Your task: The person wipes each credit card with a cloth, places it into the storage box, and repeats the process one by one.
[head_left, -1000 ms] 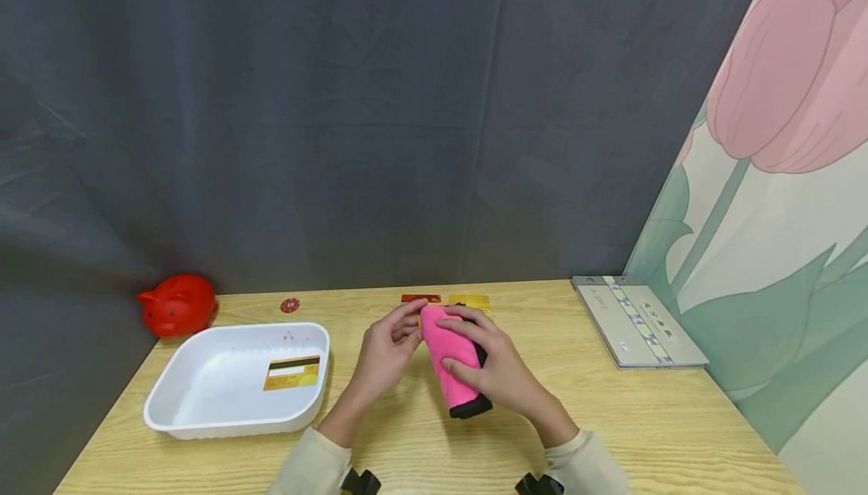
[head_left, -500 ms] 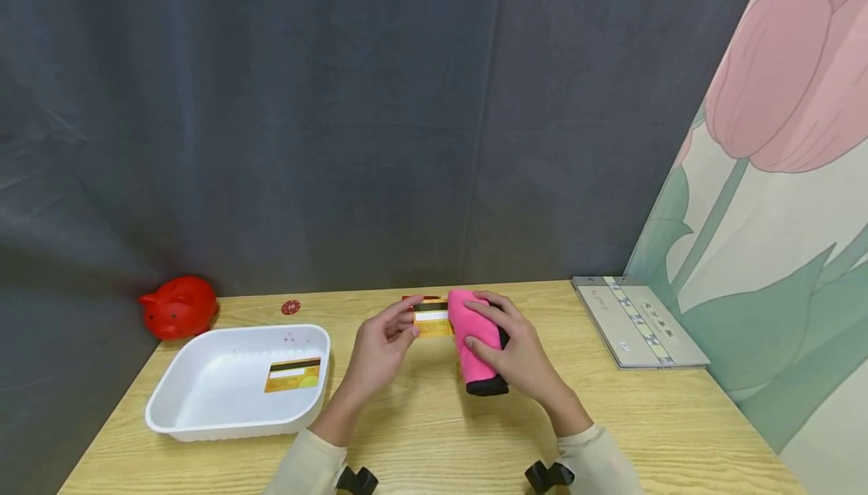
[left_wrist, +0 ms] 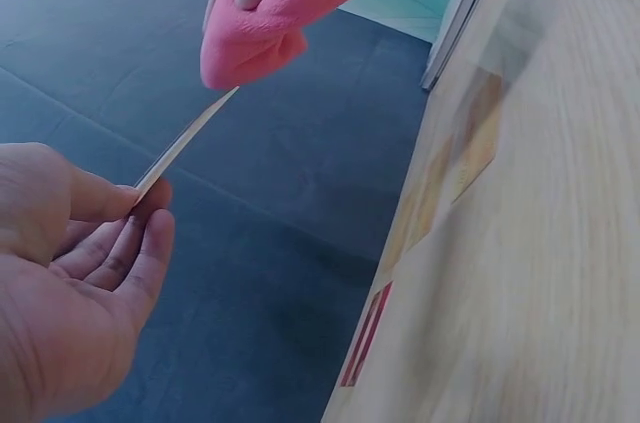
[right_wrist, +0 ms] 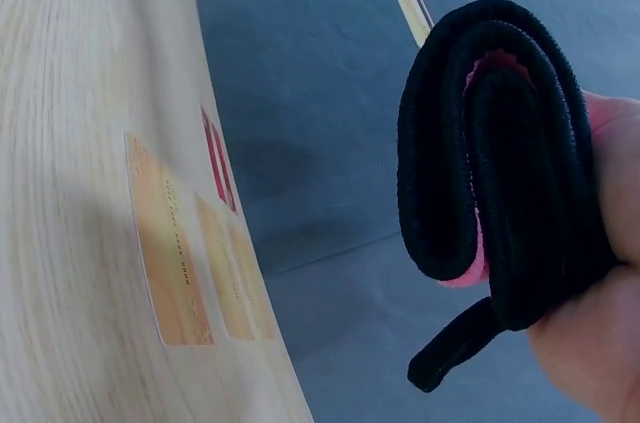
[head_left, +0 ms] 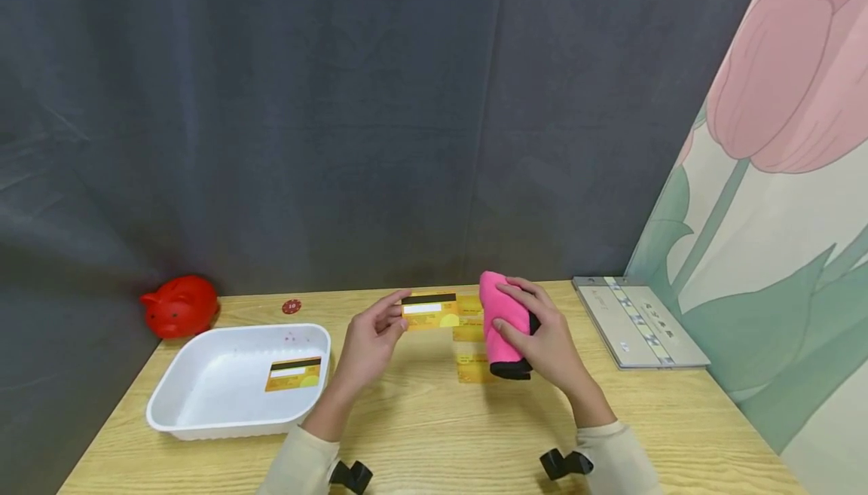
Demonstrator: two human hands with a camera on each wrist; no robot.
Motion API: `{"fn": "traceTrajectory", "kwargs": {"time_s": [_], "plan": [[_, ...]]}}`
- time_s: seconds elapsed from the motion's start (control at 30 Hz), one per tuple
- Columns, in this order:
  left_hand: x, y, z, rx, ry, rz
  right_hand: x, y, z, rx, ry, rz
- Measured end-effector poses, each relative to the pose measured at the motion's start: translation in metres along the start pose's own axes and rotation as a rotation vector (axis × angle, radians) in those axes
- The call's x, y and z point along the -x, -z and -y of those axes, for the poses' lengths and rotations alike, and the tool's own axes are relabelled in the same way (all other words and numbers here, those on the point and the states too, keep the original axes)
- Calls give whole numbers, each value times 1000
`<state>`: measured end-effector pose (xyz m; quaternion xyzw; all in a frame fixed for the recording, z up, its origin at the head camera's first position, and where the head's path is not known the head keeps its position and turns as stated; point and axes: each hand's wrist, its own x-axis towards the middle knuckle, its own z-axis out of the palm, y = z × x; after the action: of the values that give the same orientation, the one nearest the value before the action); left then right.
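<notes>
My left hand (head_left: 369, 346) pinches a gold bank card (head_left: 430, 314) by its left end, holding it above the table with the black stripe towards me. In the left wrist view the card (left_wrist: 185, 148) shows nearly edge-on between thumb and fingers. To its right, my right hand (head_left: 548, 338) grips a folded pink cloth (head_left: 502, 322) with black edging, held off the table. The cloth's black end (right_wrist: 535, 173) shows its folded layers and a short black loop. Card and cloth are apart in the head view. Beneath lie gold cards (head_left: 473, 368) and, in the right wrist view, a red card (right_wrist: 217, 158).
A white tray (head_left: 233, 430) stands at the left with a gold card (head_left: 293, 374) inside. Behind it are a red piggy bank (head_left: 179, 308) and a red poker chip (head_left: 291, 307). A grey binder (head_left: 640, 322) lies at the right, and a dark curtain (head_left: 407, 118) hangs behind the table.
My right hand has moved right and slightly up with the cloth. The gold card, mostly hidden behind the cloth before, now shows clear of it in my left hand, which has shifted slightly left.
</notes>
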<state>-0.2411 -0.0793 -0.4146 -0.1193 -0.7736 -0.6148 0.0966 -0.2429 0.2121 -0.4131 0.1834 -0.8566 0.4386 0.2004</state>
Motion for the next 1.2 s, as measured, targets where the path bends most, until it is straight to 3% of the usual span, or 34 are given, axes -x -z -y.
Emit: {"fn": "traceTrajectory", "kwargs": {"time_s": [0.2,0.57,0.87,1.0,1.2], "plan": [[2,20,-1,-28,5,-17,2,3,-1,16,-22,-12],[12,93,3,-131,49,-98,2,4,-1,-1,-20,-9],[32,138,20,-202,88,-140,3,3,-1,-10,-25,-3],[36,154,27,-239,112,-175,2,2,-1,-15,-21,-2],[38,166,34,-240,153,-225,0,2,-1,-22,7,-5]]}}
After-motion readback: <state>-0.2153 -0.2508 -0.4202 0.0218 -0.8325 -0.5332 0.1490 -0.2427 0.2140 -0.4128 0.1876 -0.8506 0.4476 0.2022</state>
